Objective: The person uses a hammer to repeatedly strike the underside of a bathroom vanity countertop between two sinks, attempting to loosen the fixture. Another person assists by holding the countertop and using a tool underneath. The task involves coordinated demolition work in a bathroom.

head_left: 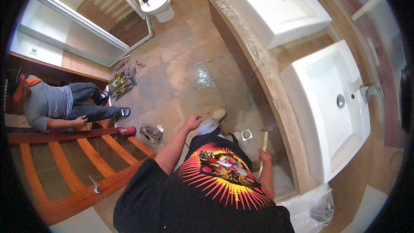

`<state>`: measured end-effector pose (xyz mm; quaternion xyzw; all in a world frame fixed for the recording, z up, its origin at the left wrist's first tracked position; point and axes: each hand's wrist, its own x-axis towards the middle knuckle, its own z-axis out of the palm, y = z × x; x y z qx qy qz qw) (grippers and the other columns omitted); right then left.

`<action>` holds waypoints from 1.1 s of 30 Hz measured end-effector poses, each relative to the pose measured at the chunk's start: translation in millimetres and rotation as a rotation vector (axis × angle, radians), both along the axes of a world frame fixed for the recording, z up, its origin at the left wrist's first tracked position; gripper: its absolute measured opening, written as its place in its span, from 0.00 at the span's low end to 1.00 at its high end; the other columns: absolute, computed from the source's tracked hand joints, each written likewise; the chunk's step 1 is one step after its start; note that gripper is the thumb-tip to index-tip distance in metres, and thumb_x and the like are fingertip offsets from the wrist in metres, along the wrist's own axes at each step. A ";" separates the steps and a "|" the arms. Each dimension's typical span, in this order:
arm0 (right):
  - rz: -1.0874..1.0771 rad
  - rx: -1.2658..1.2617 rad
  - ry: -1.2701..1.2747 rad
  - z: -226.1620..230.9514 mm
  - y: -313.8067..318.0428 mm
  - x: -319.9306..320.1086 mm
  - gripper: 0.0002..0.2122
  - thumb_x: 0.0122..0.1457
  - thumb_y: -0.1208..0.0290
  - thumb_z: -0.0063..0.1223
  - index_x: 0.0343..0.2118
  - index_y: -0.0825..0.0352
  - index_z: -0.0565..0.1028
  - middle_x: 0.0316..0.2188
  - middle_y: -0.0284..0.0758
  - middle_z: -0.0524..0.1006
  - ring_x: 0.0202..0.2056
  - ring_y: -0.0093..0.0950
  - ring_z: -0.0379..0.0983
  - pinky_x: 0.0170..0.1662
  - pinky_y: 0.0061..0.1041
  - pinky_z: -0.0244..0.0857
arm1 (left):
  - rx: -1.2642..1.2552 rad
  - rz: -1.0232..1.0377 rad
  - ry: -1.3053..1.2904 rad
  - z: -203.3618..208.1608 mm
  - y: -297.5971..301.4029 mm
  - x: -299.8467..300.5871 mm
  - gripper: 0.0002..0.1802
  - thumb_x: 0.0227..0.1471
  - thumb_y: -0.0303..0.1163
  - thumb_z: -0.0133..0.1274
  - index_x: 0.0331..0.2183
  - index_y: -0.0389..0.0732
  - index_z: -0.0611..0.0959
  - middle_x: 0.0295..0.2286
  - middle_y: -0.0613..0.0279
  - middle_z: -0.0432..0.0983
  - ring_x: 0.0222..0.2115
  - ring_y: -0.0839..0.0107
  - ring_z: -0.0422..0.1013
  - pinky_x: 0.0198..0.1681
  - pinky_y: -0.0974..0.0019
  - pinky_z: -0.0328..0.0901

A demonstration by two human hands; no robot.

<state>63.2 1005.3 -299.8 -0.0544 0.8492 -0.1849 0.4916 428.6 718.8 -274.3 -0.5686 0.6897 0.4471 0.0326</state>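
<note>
Right hand [265,156] gripping wooden-handled hammer [264,140], glossy stone floor [189,73]

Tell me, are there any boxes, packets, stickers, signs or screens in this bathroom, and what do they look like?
Plastic bag: clear and crumpled, bottom right, below the near white basin.
Shirt picture: on the person's black shirt, a red and yellow sunburst round a small figure.
Red can: a short cylinder lying on the floor by the wooden frame; its label is too small to tell.
No signs or screens show.
</note>
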 end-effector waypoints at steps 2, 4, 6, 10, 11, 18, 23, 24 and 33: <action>0.043 0.079 -0.038 -25.6 26.8 -3.7 0.19 0.52 0.55 0.59 0.25 0.71 0.72 0.12 0.37 0.70 0.12 0.32 0.69 0.18 0.34 0.63 | 0.028 0.000 0.066 5.5 14.3 -18.5 0.18 0.49 0.38 0.49 0.38 0.37 0.82 0.37 0.46 0.77 0.40 0.53 0.73 0.46 0.57 0.66; 0.038 0.140 -0.155 -57.5 70.5 1.3 0.18 0.52 0.56 0.59 0.26 0.71 0.73 0.12 0.38 0.70 0.13 0.33 0.70 0.18 0.35 0.63 | 0.100 0.089 0.131 -20.3 49.2 -0.4 0.18 0.50 0.38 0.49 0.37 0.36 0.81 0.36 0.46 0.78 0.40 0.54 0.74 0.45 0.58 0.67; -0.055 0.163 -0.317 -90.1 129.3 4.5 0.18 0.52 0.56 0.59 0.27 0.71 0.74 0.14 0.39 0.72 0.13 0.33 0.70 0.17 0.35 0.64 | 0.107 0.166 0.092 -33.6 78.2 21.7 0.18 0.50 0.39 0.49 0.35 0.34 0.81 0.31 0.48 0.78 0.34 0.57 0.75 0.41 0.59 0.68; -0.028 0.258 -0.339 -114.6 231.0 23.8 0.15 0.54 0.59 0.54 0.29 0.69 0.77 0.13 0.38 0.72 0.15 0.30 0.71 0.19 0.32 0.65 | 0.202 0.230 -0.105 -32.4 115.8 83.8 0.14 0.49 0.37 0.49 0.28 0.35 0.81 0.20 0.57 0.76 0.20 0.70 0.72 0.25 0.64 0.68; -0.176 0.086 -0.494 -100.8 256.1 38.3 0.14 0.54 0.59 0.55 0.29 0.68 0.76 0.15 0.39 0.73 0.15 0.32 0.71 0.19 0.34 0.65 | 0.147 0.092 -0.085 -40.4 132.4 127.3 0.14 0.49 0.37 0.49 0.28 0.35 0.80 0.20 0.58 0.75 0.19 0.70 0.72 0.24 0.65 0.67; -0.096 0.144 -0.401 -95.3 261.0 72.9 0.12 0.57 0.62 0.51 0.27 0.67 0.76 0.12 0.40 0.72 0.16 0.33 0.72 0.18 0.36 0.65 | 0.169 0.284 -0.184 -44.0 120.5 139.3 0.15 0.50 0.38 0.50 0.31 0.34 0.80 0.21 0.59 0.76 0.21 0.69 0.73 0.24 0.67 0.68; -0.120 0.229 -0.222 -92.4 158.7 34.1 0.16 0.52 0.57 0.56 0.27 0.69 0.76 0.15 0.40 0.74 0.14 0.31 0.71 0.20 0.34 0.65 | 0.323 0.475 0.107 -48.9 83.8 67.0 0.16 0.53 0.36 0.49 0.38 0.35 0.80 0.27 0.58 0.78 0.25 0.69 0.75 0.28 0.68 0.69; -0.066 0.238 -0.188 -83.7 131.8 35.8 0.17 0.51 0.56 0.57 0.27 0.70 0.77 0.15 0.40 0.74 0.14 0.30 0.71 0.20 0.34 0.65 | 0.319 0.438 0.129 -45.9 72.0 67.9 0.16 0.54 0.38 0.48 0.40 0.37 0.78 0.29 0.60 0.78 0.27 0.70 0.75 0.27 0.67 0.68; 0.394 0.032 0.331 0.2 16.7 45.1 0.26 0.52 0.46 0.52 0.32 0.71 0.78 0.28 0.52 0.77 0.35 0.47 0.75 0.41 0.42 0.67 | 0.410 0.508 0.080 -58.1 53.2 116.3 0.17 0.56 0.41 0.47 0.42 0.40 0.76 0.32 0.61 0.78 0.26 0.71 0.74 0.24 0.66 0.66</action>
